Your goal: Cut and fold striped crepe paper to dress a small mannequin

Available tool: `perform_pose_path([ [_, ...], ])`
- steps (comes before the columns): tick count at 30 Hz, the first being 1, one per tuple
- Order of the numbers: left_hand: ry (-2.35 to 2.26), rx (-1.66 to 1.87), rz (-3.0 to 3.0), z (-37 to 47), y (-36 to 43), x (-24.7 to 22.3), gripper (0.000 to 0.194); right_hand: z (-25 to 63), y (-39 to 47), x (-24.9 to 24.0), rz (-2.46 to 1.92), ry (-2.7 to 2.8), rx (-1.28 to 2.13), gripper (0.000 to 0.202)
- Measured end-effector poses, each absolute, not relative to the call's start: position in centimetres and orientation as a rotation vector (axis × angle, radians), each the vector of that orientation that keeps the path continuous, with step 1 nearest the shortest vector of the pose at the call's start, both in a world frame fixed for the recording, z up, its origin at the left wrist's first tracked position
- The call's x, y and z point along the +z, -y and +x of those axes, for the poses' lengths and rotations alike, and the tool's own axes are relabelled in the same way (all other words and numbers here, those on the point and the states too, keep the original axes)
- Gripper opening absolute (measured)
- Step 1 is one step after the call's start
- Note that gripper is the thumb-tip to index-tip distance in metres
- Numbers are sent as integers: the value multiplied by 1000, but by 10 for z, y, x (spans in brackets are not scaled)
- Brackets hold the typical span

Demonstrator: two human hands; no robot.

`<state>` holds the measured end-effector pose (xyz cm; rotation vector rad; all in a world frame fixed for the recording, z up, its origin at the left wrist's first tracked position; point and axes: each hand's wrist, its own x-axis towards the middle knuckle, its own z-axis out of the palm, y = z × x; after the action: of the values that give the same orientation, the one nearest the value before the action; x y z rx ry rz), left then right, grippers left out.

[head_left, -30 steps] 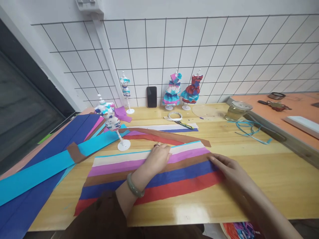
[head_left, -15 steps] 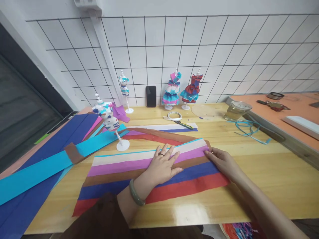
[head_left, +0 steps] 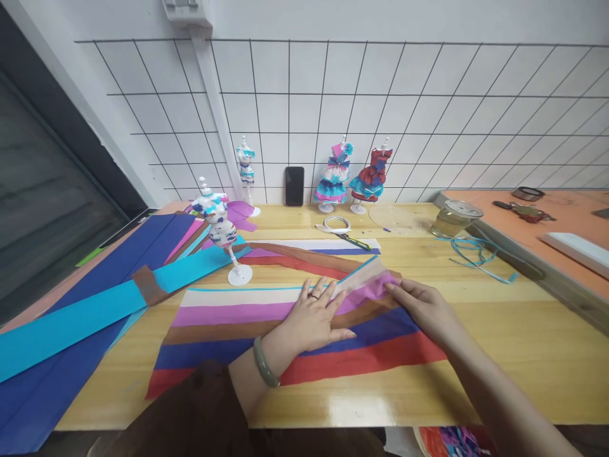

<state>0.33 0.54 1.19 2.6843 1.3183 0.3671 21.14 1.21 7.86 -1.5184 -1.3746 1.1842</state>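
Layered strips of crepe paper lie on the wooden table, showing bands of blue edge, white, purple, brown, navy and red. My left hand (head_left: 314, 320) rests flat with fingers spread across the middle of the layers. At their right end, my right hand (head_left: 419, 304) pinches the purple strip (head_left: 373, 287), which is bunched up near the fingertips. The white strip (head_left: 238, 297) with its thin blue edge angles upward at that end. The navy strip (head_left: 204, 353) and the red strip (head_left: 333, 367) spread nearer to me, partly under my left hand and wrist.
A small mannequin (head_left: 219, 222) stands behind the strips, with another mannequin (head_left: 246, 168) farther back. Two dressed mannequins and a phone (head_left: 294, 186) stand by the wall. A tape roll (head_left: 336, 224), a utility knife (head_left: 354, 241) and a cup (head_left: 455, 219) are on the table.
The purple strip has bunched up at its right end, and the white strip's right end has lifted and skewed. My left hand stays on the layers. The view has shifted slightly.
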Motion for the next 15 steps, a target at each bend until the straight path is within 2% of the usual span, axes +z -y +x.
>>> perform_pose_path([
  [5,-1344,362,2675,-5,3,12,78,191,0,92,-1429,1326,1244,33],
  [12,-1322,394,2620,-8,7,16,73,155,12,79,-1192,1345,1450,33],
  [15,-1280,438,2610,-9,9,23,59,128,16,68,-1114,1372,1492,43],
])
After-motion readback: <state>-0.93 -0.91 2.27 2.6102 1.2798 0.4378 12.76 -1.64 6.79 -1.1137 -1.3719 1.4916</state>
